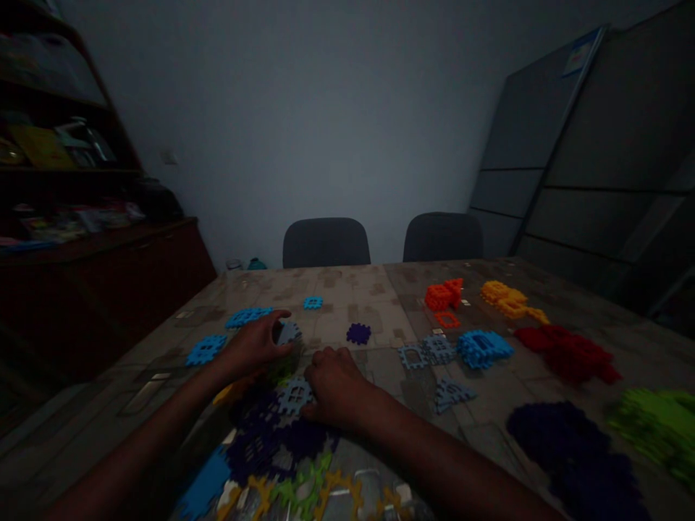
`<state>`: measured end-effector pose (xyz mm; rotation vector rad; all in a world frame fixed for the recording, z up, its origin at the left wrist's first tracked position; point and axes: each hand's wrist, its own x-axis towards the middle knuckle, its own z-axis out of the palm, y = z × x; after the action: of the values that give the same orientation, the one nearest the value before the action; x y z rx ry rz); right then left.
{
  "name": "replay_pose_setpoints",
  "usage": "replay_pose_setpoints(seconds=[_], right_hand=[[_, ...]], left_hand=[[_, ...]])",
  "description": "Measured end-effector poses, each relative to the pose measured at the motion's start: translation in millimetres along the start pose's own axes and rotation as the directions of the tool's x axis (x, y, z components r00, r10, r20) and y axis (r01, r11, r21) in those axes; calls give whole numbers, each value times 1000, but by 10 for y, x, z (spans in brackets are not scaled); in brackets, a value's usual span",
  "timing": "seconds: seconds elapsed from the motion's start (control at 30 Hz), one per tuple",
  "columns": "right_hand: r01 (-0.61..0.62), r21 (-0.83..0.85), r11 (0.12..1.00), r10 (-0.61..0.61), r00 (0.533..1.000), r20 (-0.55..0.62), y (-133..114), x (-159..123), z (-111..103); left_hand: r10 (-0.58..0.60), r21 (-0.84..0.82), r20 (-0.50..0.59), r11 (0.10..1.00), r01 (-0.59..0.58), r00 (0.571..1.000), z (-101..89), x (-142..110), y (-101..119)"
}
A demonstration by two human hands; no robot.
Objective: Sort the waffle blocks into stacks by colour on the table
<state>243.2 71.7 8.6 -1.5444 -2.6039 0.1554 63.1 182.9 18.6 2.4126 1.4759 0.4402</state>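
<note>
While the left hand (pixel 259 341) reached to the centre-left of the frame, its thumb and fingers curved apart around a grey notched piece (pixel 289 333); whether that grip pressed on the piece, I could not tell. Just below the centre, the right hand (pixel 339 387) had its fingers curled in, its grip clamped on the right edge of a light-grey window tile (pixel 296 396), which was above a heap of dark purple tiles (pixel 255 441). Yellow gear-edged pieces (pixel 339 492) and a lime-green piece (pixel 304 488) lay at the bottom of the frame, near a flat blue piece (pixel 205 481) at the lower left.

On the patterned worktop (pixel 374 289), one purple tile (pixel 359 333) lay by itself near the centre, with a small sky-blue window tile (pixel 313 302) farther up. Right of centre were a grey arch tile (pixel 413 356), a grey stack (pixel 439 349) touching it or nearly so, and a grey triangular piece (pixel 453 394) below. A blue stack (pixel 483 349) stood beside them, while orange (pixel 442 295), yellow (pixel 504 298) and red stacks (pixel 570 352) filled the right side. Two dark chairs (pixel 326 242) stood behind the worktop's far edge.
</note>
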Motion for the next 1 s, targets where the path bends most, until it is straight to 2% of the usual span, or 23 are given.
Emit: replay_pose_setpoints(seconds=[0.1, 0.2, 0.27, 0.43, 0.67, 0.87, 1.0], right_hand=[[53, -27, 998, -54, 998, -33, 21, 8, 24], [128, -47, 991, -132, 988, -75, 151, -66, -36], [141, -14, 990, -141, 987, -74, 325, -169, -144], [52, 111, 992, -42, 995, -89, 928, -521, -452], [-10, 45, 999, 12, 999, -51, 1505, -967, -607], [-155, -26, 988, 154, 988, -26, 1966, -1195, -793], [-193, -45, 980, 193, 981, -1, 2136, -1309, -790]], left_hand=[[4, -9, -7, 1000, -4, 1000, -29, -10, 17], [10, -21, -18, 1000, -10, 1000, -81, -27, 9], [11, -32, -22, 999, -12, 1000, -113, -44, 1], [14, -53, -23, 998, -16, 1000, -114, -93, 76], [96, -95, 37, 991, -92, 995, 97, -102, 344], [142, -140, 125, 982, -125, 982, 311, -144, 623], [215, -165, 153, 968, -189, 965, 443, -184, 876]])
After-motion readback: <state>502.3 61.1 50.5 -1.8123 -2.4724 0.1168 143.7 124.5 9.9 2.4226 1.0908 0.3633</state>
